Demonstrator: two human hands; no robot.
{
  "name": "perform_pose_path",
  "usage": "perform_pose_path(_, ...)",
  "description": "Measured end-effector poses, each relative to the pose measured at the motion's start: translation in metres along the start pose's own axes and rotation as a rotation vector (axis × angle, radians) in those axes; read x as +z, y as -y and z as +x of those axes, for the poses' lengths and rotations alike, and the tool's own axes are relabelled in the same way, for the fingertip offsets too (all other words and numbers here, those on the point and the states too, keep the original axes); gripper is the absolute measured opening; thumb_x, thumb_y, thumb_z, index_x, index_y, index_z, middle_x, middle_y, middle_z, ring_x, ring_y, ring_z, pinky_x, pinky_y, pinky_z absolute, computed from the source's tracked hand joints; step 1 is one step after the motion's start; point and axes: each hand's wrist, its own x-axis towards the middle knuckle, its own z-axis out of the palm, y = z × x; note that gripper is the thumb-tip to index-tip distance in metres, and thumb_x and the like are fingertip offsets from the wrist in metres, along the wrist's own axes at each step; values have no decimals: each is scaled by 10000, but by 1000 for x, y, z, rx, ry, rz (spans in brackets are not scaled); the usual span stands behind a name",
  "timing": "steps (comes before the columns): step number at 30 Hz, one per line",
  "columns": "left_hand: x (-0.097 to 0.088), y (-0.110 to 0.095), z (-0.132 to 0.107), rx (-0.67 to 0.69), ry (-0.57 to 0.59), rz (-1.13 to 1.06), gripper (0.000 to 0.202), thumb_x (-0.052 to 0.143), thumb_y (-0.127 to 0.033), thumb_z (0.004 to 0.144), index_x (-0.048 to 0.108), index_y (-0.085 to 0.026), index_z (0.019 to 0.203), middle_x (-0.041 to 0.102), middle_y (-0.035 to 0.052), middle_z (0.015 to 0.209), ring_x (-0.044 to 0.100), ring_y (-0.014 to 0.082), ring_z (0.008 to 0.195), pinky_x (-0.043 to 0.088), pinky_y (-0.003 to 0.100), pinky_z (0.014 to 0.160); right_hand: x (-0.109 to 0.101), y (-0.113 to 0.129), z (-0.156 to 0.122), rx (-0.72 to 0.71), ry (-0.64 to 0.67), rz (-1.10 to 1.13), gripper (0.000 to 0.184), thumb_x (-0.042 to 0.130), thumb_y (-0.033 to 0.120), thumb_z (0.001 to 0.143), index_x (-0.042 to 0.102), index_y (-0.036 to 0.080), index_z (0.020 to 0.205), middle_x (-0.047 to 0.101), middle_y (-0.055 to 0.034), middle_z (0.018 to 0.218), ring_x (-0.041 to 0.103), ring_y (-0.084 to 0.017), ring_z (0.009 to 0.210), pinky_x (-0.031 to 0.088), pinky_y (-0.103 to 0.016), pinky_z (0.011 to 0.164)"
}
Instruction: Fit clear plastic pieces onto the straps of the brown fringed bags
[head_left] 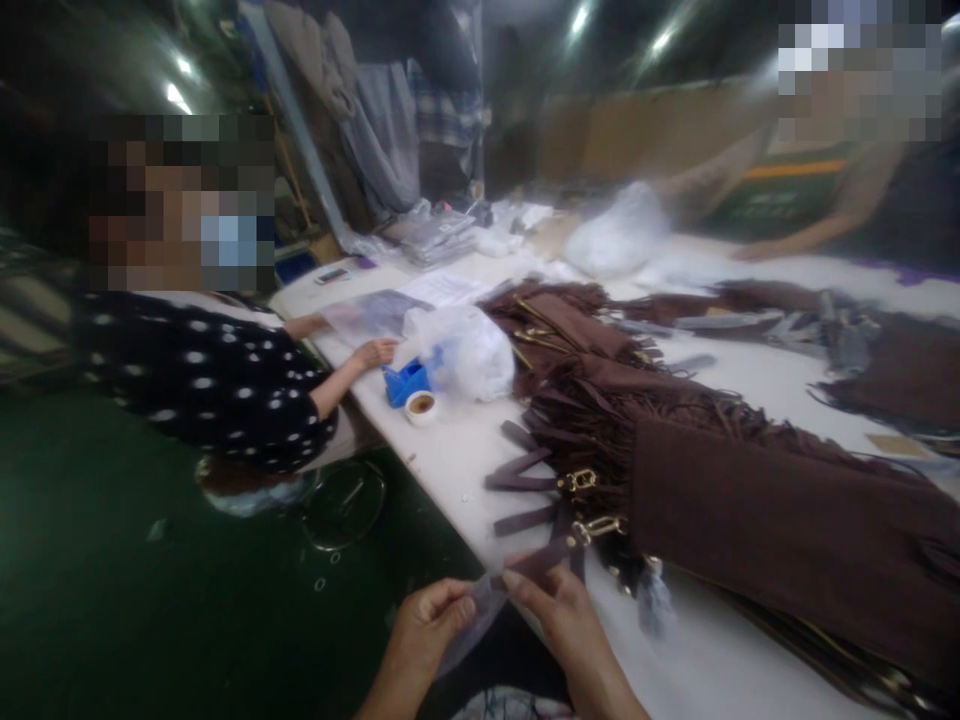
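On table, brown bags, plastic bag, contents unclear

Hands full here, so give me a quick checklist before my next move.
1. Left hand pinching the clear plastic: ok.
2. Right hand gripping the brown strap: ok.
3. Plastic covering the whole strap: not ok, brown shows bare beside the gold clasp.
4. Strap tip lying flat: cannot tell, hidden in the grip.
5. Co-worker's hand apart from yours: ok, it's near the blue tape dispenser.
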Motion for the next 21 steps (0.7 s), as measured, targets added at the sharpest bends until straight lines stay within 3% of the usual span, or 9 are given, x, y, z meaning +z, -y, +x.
perform_pose_path(4, 9, 2, 4, -20, 128, -69, 401, 730, -460, 756, 722, -138, 995, 731, 110, 867, 636, 206, 780, 437, 278, 709, -11, 4, 1, 25, 94, -10, 297, 784, 358, 628, 734, 156, 842, 728, -54, 825, 634, -250, 826, 456, -343, 782)
perform_pose_path(10, 27, 5, 20, 6, 183, 8, 402, 742, -501, 725, 718, -121, 853, 697, 71, 720, 581, 155, 643, 393, 250, 611, -23, -5, -1, 28, 125, 83, 339, 827, 340, 572, 740, 144, 835, 742, -75, 849, 655, -268, 844, 473, -355, 786)
perform_pose_path(12, 30, 5, 25, -5, 212, 22, 418, 758, -524, 696, 695, -124, 800, 683, 55, 679, 567, 143, 610, 381, 244, 591, -28, -7, -3, 11, 48, 161, 457, 842, 394, 568, 726, 152, 938, 747, -98, 946, 656, -292, 937, 483, -371, 812)
perform_pose_path(16, 22, 1, 29, -3, 235, 102, 438, 764, -547, 672, 663, -129, 756, 675, 33, 659, 561, 137, 600, 367, 238, 582, -40, 3, -2, 10, -292, 435, 669, 791, 544, 631, 628, 176, 1165, 730, -124, 1070, 658, -291, 1013, 511, -392, 824)
perform_pose_path(21, 15, -5, 30, -21, 258, 148, 387, 767, -503, 685, 646, -140, 740, 669, 8, 651, 552, 133, 598, 350, 235, 580, -45, 12, 3, -31, -329, 604, 489, 780, 462, 707, 671, 148, 1066, 727, -111, 1070, 644, -248, 1049, 510, -353, 897)
